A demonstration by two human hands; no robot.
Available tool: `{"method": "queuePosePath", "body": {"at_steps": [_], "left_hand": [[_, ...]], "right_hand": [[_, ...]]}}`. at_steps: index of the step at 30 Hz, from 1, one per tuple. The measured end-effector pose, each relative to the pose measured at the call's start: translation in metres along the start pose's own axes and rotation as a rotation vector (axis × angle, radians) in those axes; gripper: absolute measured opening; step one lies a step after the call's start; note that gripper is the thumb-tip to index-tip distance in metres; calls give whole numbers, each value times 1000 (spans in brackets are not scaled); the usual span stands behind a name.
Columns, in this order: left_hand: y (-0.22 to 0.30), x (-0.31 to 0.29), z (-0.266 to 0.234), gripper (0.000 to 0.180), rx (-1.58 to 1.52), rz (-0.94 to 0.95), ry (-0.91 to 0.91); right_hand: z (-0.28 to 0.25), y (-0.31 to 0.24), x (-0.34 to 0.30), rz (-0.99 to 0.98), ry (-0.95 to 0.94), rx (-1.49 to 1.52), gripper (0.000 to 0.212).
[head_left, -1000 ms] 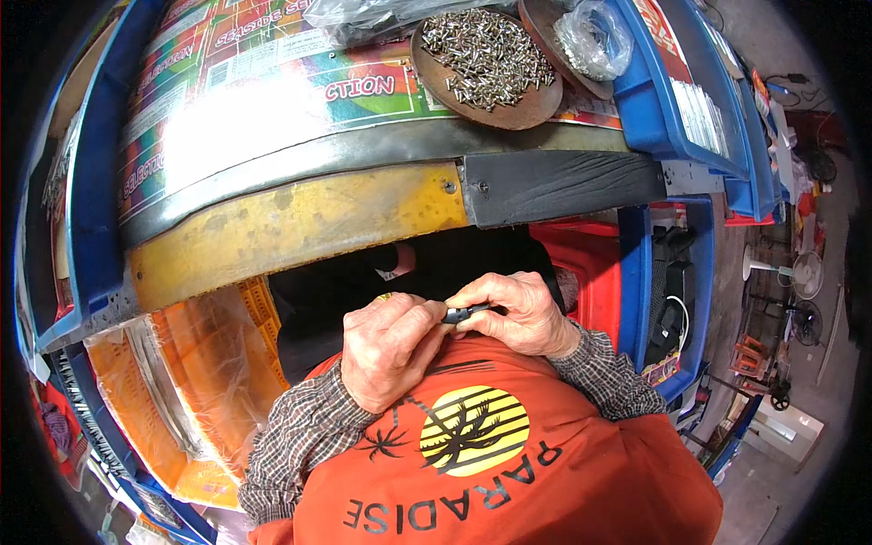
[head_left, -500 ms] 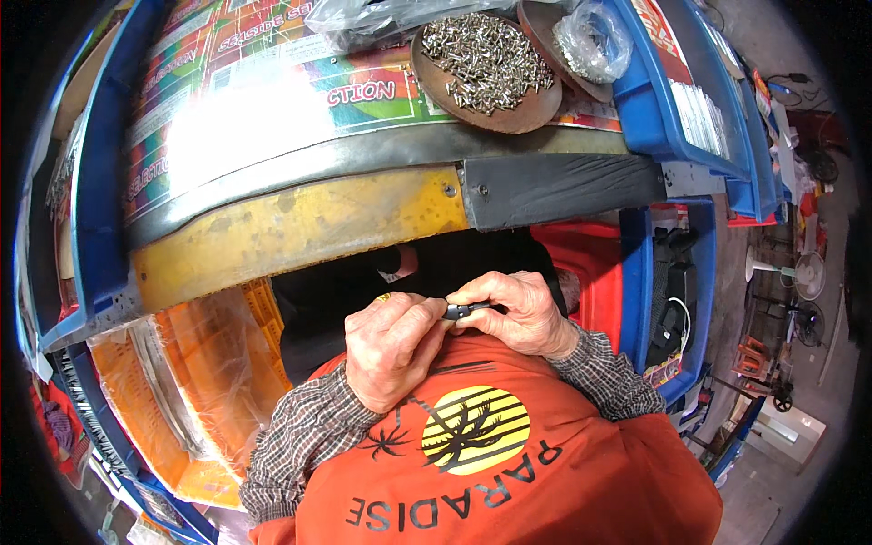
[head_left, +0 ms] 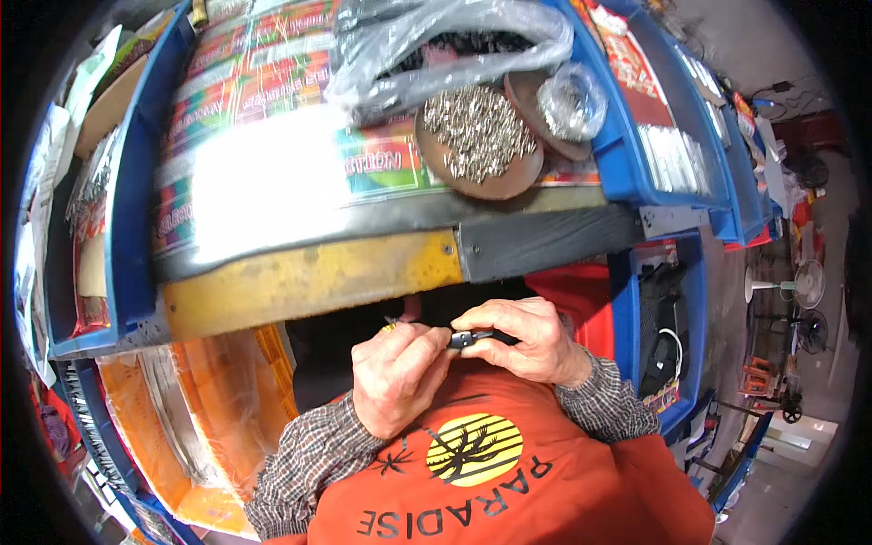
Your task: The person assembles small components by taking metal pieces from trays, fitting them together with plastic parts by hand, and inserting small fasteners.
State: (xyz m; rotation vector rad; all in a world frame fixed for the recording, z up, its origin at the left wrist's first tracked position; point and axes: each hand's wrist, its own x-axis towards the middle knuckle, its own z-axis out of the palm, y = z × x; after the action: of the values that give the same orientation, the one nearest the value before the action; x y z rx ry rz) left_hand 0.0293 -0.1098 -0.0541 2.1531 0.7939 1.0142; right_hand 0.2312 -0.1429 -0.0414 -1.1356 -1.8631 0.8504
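Close in front of my orange-red shirt, both hands meet at a small black piece (head_left: 463, 340) with a few shiny spots along it. My left hand (head_left: 395, 377) pinches its left end, fingers curled. My right hand (head_left: 522, 341) grips the other end between thumb and forefinger, and a dark part runs back under those fingers. The fingers hide much of the piece, so its exact kind does not show. Beyond the hands, on the bench, a brown round dish (head_left: 510, 177) holds a heap of small silvery metal pins (head_left: 477, 132).
The bench edge (head_left: 318, 277), yellow and black, crosses just ahead of my hands. A clear plastic bag (head_left: 363, 86) lies behind the dish, with a second dish and small bag (head_left: 574, 100) beside it. Blue bins (head_left: 627, 173) stand right and left. Orange plastic-lined containers (head_left: 227, 400) sit lower left.
The view has tilted up, so more of the bench top and the plastic bag shows. Both hands keep hold of the black piece, nearly in the same pose.
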Motion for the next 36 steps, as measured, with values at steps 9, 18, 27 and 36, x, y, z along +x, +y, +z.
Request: {"method": "queuePosePath", "body": {"at_steps": [9,18,27,36], "left_hand": [[7,23,-21,27,55,-11,58],[5,25,-31,26,101,-62,85],[4,26,-30,25,80,-63,96],[8,23,-29,24,93,-63,103]], "right_hand": [[-53,-12,56,-132,313,-650,26],[-52,4,68,-73,334,-784,34],[-50,5,68,-92,329,-774,29],[-60,2,76,-79,215,-656,23]]}}
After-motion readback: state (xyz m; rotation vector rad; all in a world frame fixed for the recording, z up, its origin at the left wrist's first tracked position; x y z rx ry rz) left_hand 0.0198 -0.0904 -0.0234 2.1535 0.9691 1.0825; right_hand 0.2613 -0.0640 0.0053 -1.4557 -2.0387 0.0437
